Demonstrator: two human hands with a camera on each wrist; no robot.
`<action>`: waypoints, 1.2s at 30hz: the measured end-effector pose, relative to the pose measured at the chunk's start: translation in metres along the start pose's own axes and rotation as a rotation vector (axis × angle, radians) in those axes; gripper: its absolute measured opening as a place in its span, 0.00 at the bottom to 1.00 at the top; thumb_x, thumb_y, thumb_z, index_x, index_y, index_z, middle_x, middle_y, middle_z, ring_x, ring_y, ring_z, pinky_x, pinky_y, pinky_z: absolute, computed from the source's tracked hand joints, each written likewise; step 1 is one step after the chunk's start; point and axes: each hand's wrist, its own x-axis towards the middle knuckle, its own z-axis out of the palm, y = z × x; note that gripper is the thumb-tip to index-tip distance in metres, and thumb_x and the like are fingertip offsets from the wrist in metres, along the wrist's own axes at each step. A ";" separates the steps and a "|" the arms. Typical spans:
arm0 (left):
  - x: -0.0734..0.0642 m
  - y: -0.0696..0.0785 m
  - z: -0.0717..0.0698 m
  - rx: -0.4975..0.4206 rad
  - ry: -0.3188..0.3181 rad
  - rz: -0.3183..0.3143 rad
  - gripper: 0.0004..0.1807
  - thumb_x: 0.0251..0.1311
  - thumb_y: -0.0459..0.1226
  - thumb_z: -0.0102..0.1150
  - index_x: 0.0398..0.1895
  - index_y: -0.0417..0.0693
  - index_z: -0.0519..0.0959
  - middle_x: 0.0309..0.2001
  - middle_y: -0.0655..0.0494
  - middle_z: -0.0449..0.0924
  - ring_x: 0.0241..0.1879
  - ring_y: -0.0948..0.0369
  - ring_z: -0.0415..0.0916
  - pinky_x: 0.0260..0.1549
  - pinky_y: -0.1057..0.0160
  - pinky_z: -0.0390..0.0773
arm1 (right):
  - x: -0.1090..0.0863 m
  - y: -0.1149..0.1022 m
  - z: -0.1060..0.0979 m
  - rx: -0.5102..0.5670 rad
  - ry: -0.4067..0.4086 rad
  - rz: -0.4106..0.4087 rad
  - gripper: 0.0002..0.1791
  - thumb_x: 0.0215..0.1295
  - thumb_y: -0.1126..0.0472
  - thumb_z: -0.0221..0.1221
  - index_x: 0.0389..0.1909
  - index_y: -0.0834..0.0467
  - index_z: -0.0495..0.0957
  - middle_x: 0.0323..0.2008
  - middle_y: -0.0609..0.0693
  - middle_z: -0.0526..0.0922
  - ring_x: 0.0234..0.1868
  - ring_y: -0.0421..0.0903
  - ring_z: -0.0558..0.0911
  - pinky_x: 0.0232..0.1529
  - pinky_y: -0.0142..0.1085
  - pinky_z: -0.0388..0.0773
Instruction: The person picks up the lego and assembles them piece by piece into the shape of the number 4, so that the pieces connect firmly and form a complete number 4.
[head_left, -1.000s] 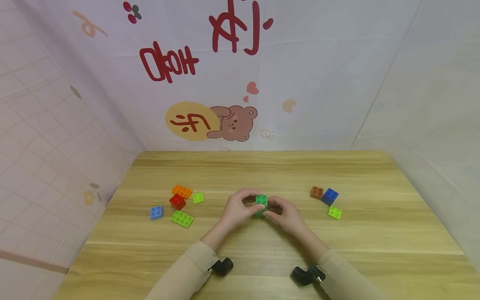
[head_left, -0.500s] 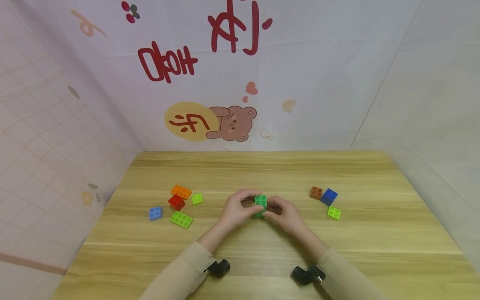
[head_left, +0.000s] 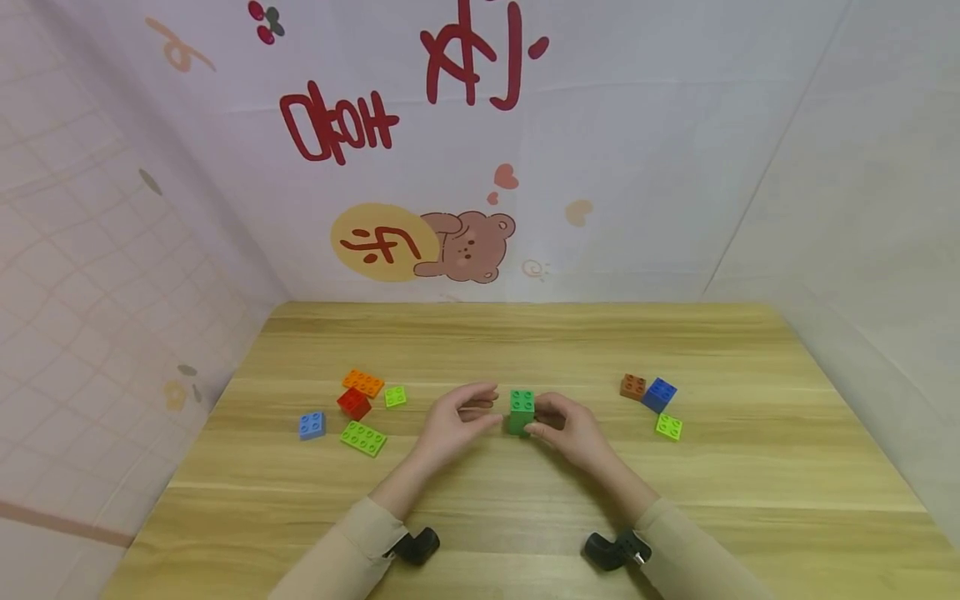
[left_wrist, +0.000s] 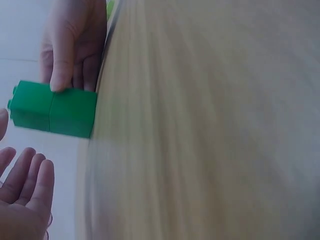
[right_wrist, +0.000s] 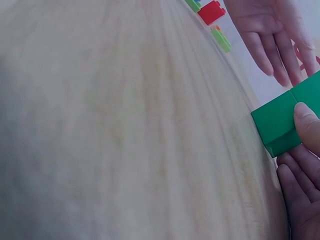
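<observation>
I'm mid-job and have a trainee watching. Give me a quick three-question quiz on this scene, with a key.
1. Which hand holds the green stack?
2. True or false: the left hand holds nothing.
3. Fill in: the piece closest to the brown brick is the ____.

Key:
1. The right hand.
2. True.
3. Dark blue brick.

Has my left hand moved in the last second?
Yes. In the head view, the left hand has drawn leftward, off the green stack and nearer the red block, which lies where it was.
</observation>
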 end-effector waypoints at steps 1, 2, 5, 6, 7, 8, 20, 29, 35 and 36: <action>-0.001 0.000 -0.003 0.002 0.006 -0.003 0.25 0.59 0.30 0.68 0.59 0.32 0.76 0.52 0.40 0.81 0.51 0.45 0.79 0.50 0.60 0.80 | 0.000 0.000 0.000 0.000 0.001 0.001 0.17 0.59 0.64 0.70 0.49 0.61 0.81 0.47 0.55 0.85 0.47 0.51 0.84 0.50 0.41 0.81; -0.003 0.000 -0.005 0.006 0.011 -0.009 0.24 0.59 0.29 0.68 0.59 0.32 0.76 0.51 0.40 0.81 0.51 0.45 0.79 0.50 0.59 0.80 | 0.000 0.001 0.000 0.001 0.001 0.002 0.17 0.59 0.64 0.70 0.49 0.61 0.81 0.47 0.55 0.85 0.47 0.51 0.84 0.50 0.40 0.81; -0.006 0.000 -0.015 0.008 0.031 -0.029 0.24 0.58 0.29 0.68 0.59 0.33 0.77 0.51 0.41 0.82 0.51 0.46 0.79 0.51 0.56 0.80 | 0.000 0.002 0.000 0.009 -0.002 0.005 0.17 0.60 0.63 0.69 0.49 0.60 0.80 0.47 0.54 0.85 0.47 0.50 0.84 0.50 0.38 0.81; -0.008 0.000 -0.018 0.008 0.039 -0.035 0.24 0.58 0.29 0.68 0.59 0.33 0.77 0.50 0.41 0.82 0.51 0.46 0.79 0.51 0.55 0.79 | 0.000 0.002 0.000 0.010 -0.004 0.005 0.17 0.60 0.64 0.69 0.49 0.60 0.80 0.47 0.54 0.85 0.47 0.49 0.84 0.49 0.38 0.81; -0.009 0.000 -0.022 0.007 0.046 -0.040 0.23 0.59 0.29 0.68 0.58 0.33 0.77 0.50 0.41 0.82 0.51 0.46 0.79 0.51 0.54 0.79 | 0.000 0.002 0.000 0.010 -0.006 0.005 0.17 0.60 0.63 0.69 0.49 0.60 0.80 0.47 0.53 0.85 0.47 0.49 0.84 0.49 0.37 0.81; -0.010 0.000 -0.026 0.012 0.056 -0.042 0.23 0.59 0.29 0.68 0.58 0.33 0.78 0.50 0.41 0.82 0.50 0.46 0.79 0.51 0.54 0.79 | 0.000 0.002 0.000 0.011 -0.007 0.005 0.17 0.60 0.64 0.69 0.49 0.60 0.80 0.47 0.53 0.85 0.47 0.49 0.84 0.49 0.37 0.81; -0.023 0.000 -0.074 0.160 0.092 0.004 0.20 0.58 0.28 0.67 0.56 0.36 0.80 0.47 0.41 0.83 0.47 0.46 0.80 0.47 0.59 0.81 | 0.001 0.004 -0.001 0.008 -0.003 -0.025 0.16 0.59 0.63 0.70 0.48 0.60 0.82 0.45 0.52 0.85 0.45 0.48 0.84 0.48 0.38 0.81; -0.041 0.002 -0.118 0.282 0.001 -0.033 0.23 0.58 0.31 0.69 0.59 0.38 0.78 0.50 0.40 0.82 0.49 0.47 0.81 0.51 0.50 0.79 | 0.003 0.005 -0.001 0.017 0.007 -0.037 0.18 0.58 0.63 0.71 0.49 0.60 0.82 0.44 0.51 0.85 0.46 0.48 0.84 0.49 0.42 0.81; -0.056 -0.004 -0.139 0.325 0.019 -0.041 0.25 0.57 0.32 0.70 0.59 0.37 0.78 0.50 0.41 0.82 0.49 0.44 0.80 0.51 0.42 0.76 | -0.004 -0.028 -0.005 0.033 0.023 -0.041 0.18 0.57 0.71 0.69 0.50 0.67 0.79 0.44 0.60 0.84 0.47 0.60 0.83 0.50 0.53 0.79; -0.059 -0.006 -0.142 0.324 0.022 -0.034 0.25 0.57 0.31 0.70 0.59 0.37 0.78 0.49 0.41 0.82 0.49 0.43 0.80 0.52 0.42 0.76 | -0.005 -0.033 -0.005 0.040 0.022 -0.041 0.18 0.57 0.73 0.68 0.49 0.68 0.79 0.44 0.61 0.84 0.47 0.62 0.82 0.50 0.55 0.78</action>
